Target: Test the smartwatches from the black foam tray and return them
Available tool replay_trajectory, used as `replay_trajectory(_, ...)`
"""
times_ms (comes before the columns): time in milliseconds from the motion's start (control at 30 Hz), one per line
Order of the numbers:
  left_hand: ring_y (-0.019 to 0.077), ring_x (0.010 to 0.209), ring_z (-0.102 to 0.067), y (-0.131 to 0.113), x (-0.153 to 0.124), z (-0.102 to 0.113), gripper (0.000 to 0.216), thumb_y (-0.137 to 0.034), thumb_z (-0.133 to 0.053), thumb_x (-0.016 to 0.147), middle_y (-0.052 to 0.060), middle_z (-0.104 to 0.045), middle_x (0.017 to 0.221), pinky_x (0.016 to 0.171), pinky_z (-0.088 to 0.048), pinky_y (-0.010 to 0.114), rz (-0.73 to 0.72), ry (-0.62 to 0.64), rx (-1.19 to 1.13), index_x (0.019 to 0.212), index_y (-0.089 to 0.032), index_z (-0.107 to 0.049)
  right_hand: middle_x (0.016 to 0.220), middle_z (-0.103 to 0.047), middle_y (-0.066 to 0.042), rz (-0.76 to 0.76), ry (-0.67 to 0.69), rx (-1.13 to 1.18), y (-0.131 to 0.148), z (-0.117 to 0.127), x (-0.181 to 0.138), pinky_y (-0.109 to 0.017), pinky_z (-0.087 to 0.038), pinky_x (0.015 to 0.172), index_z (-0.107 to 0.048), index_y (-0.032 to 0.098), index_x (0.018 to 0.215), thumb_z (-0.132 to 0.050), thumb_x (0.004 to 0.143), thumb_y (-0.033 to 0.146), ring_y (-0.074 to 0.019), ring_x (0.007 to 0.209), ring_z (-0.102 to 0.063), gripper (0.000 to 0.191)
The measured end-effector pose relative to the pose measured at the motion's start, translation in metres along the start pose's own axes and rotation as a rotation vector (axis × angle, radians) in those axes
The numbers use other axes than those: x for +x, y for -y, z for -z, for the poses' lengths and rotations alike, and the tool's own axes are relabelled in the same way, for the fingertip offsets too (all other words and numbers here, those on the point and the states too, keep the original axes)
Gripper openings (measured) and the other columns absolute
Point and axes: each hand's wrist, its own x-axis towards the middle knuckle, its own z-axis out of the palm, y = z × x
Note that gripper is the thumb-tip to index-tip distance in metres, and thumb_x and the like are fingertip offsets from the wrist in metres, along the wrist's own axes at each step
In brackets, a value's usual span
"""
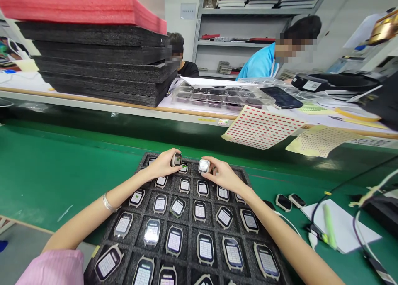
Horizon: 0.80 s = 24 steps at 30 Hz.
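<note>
A black foam tray point(191, 223) with square compartments lies on the green bench, and most visible compartments hold a strapless smartwatch with a lit screen, such as this smartwatch point(205, 248). At the tray's far edge my left hand point(166, 162) pinches a smartwatch point(177, 159) upright, its screen partly green. Just beside that one, another smartwatch point(183, 167) with a green patch sits in its compartment. My right hand point(221, 174) grips a smartwatch point(204, 166) by its sides, above the far row; its face is bright with glare.
Right of the tray lie two dark-screened watches point(284, 202), white paper point(348, 227), a green pen-like object point(329, 226) and cables. On the shelf stand stacked black foam trays point(102, 61), clear plastic trays point(220, 95) and a phone point(281, 97). Sticker sheets point(263, 127) overhang its edge. Two people are behind.
</note>
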Motion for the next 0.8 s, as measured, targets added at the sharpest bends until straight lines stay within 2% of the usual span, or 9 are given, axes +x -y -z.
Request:
replay_trajectory(67, 0.0337, 0.110, -0.050, 0.010, 0.005, -0.002, 0.037, -0.028, -0.069, 0.073, 0.013, -0.058, 0.108, 0.095, -0.036, 0.050, 0.012, 0.021, 0.104, 0.104, -0.014, -0.055, 0.105, -0.058, -0.015, 0.009, 0.001, -0.130, -0.008, -0.002, 0.005, -0.049, -0.045, 0.089, -0.057, 0.012, 0.121, -0.066, 0.077, 0.020, -0.0302, 0.100, -0.056, 0.045)
replay_trajectory(133, 0.0357, 0.110, -0.048, 0.016, 0.006, -0.003, 0.037, -0.034, -0.070, 0.071, 0.013, -0.057, 0.107, 0.094, -0.035, 0.052, 0.015, 0.067, 0.207, 0.100, -0.014, -0.058, 0.108, -0.055, -0.017, 0.018, 0.028, -0.238, -0.012, -0.003, 0.010, -0.051, -0.040, 0.093, -0.059, 0.011, 0.121, -0.068, 0.075, 0.021, -0.0334, 0.104, -0.052, 0.049)
replay_trajectory(233, 0.0334, 0.110, -0.047, 0.021, 0.005, 0.004, 0.046, -0.042, -0.068, 0.072, 0.013, -0.055, 0.113, 0.093, -0.036, 0.048, -0.004, 0.144, 0.313, 0.108, -0.015, -0.057, 0.113, -0.053, -0.017, 0.040, 0.078, -0.352, -0.010, -0.003, 0.017, -0.048, -0.040, 0.093, -0.053, 0.011, 0.129, -0.070, 0.074, 0.022, -0.0332, 0.106, -0.050, 0.058)
replay_trajectory(333, 0.0299, 0.112, -0.047, 0.026, 0.001, 0.023, 0.044, -0.038, -0.062, 0.076, 0.011, -0.055, 0.115, 0.095, -0.035, 0.043, -0.010, 0.203, 0.394, 0.113, -0.017, -0.055, 0.116, -0.052, -0.014, 0.084, 0.118, -0.429, -0.002, -0.010, 0.029, -0.042, -0.039, 0.095, -0.056, 0.014, 0.126, -0.066, 0.080, 0.025, -0.0295, 0.110, -0.048, 0.048)
replay_trajectory(433, 0.0306, 0.110, -0.049, 0.036, -0.003, 0.045, 0.037, -0.027, -0.060, 0.074, 0.011, -0.056, 0.112, 0.092, -0.037, 0.043, 0.042, 0.260, 0.478, 0.110, -0.017, -0.058, 0.108, -0.055, -0.013, 0.107, 0.154, -0.495, 0.007, -0.027, 0.045, -0.038, -0.040, 0.091, -0.063, 0.014, 0.116, -0.062, 0.086, 0.034, -0.0273, 0.103, -0.051, 0.036)
replay_trajectory(533, 0.0354, 0.105, -0.051, 0.048, -0.008, 0.060, 0.034, -0.021, -0.061, 0.070, 0.015, -0.058, 0.106, 0.087, -0.039, 0.047, 0.112, 0.329, 0.548, 0.103, -0.013, -0.063, 0.099, -0.056, -0.014, 0.097, 0.179, -0.565, 0.013, -0.043, 0.061, -0.038, -0.043, 0.083, -0.067, 0.011, 0.105, -0.065, 0.083, 0.037, -0.0283, 0.094, -0.053, 0.035)
replay_trajectory(667, 0.0355, 0.103, -0.052, 0.057, -0.014, 0.064, 0.030, -0.021, -0.061, 0.070, 0.015, -0.061, 0.104, 0.084, -0.041, 0.047, 0.134, 0.387, 0.555, 0.099, -0.015, -0.065, 0.091, -0.058, -0.016, 0.094, 0.201, -0.644, 0.020, -0.051, 0.073, -0.040, -0.042, 0.077, -0.069, 0.008, 0.090, -0.070, 0.078, 0.037, -0.0320, 0.091, -0.053, 0.032)
replay_trajectory(800, 0.0355, 0.104, -0.050, 0.059, -0.016, 0.058, 0.028, -0.024, -0.066, 0.069, 0.014, -0.061, 0.103, 0.086, -0.039, 0.049, 0.137, 0.349, 0.514, 0.095, -0.017, -0.067, 0.103, -0.057, -0.016, 0.167, 0.200, -0.658, 0.038, -0.055, 0.078, -0.039, -0.041, 0.079, -0.065, 0.010, 0.102, -0.067, 0.079, 0.026, -0.0313, 0.098, -0.050, 0.028)
